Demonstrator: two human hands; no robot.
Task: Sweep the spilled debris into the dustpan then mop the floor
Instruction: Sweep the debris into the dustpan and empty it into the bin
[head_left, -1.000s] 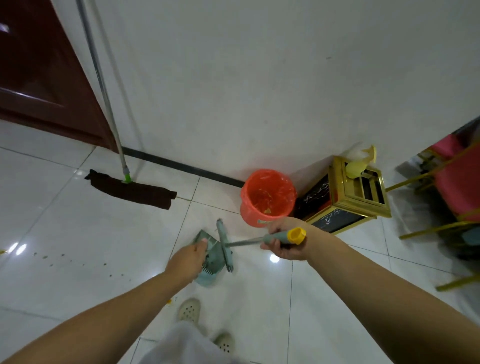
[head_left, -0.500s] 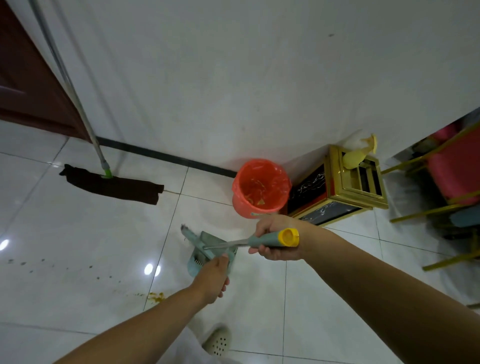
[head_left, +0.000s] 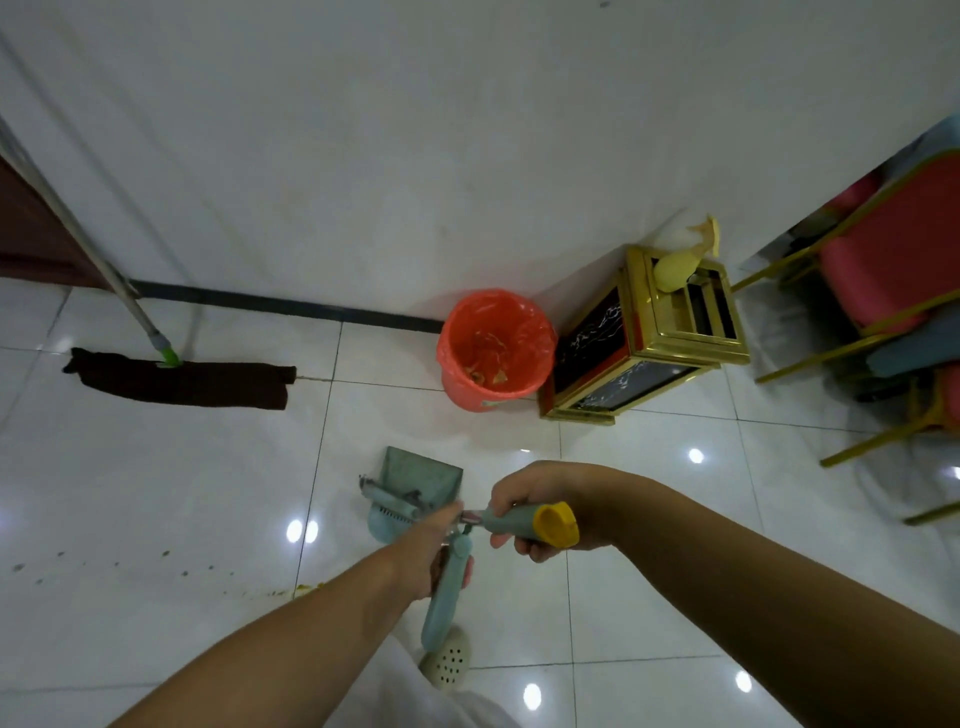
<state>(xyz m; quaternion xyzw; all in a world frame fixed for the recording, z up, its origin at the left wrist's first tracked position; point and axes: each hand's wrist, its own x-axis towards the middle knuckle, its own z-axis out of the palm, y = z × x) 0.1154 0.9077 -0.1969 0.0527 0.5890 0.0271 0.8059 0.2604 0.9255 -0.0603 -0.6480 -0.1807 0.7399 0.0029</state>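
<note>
Debris (head_left: 306, 588) lies on the tiles left of your feet, so your left hand (head_left: 434, 545) grips the dustpan (head_left: 415, 480) handle and your right hand (head_left: 540, 512) curls round the broom (head_left: 524, 522) handle, both lifted to carry there

dustpan (head_left: 421, 480) on floor (head_left: 649, 597) just ahead-left of right grip (head_left: 540, 512) | bin (head_left: 496, 351) beyond it at wall (head_left: 467, 156) | stand (head_left: 644, 338) touching bin's right | mop (head_left: 176, 379) far left | debris (head_left: 306, 588) left of left grip (head_left: 431, 545)
</note>
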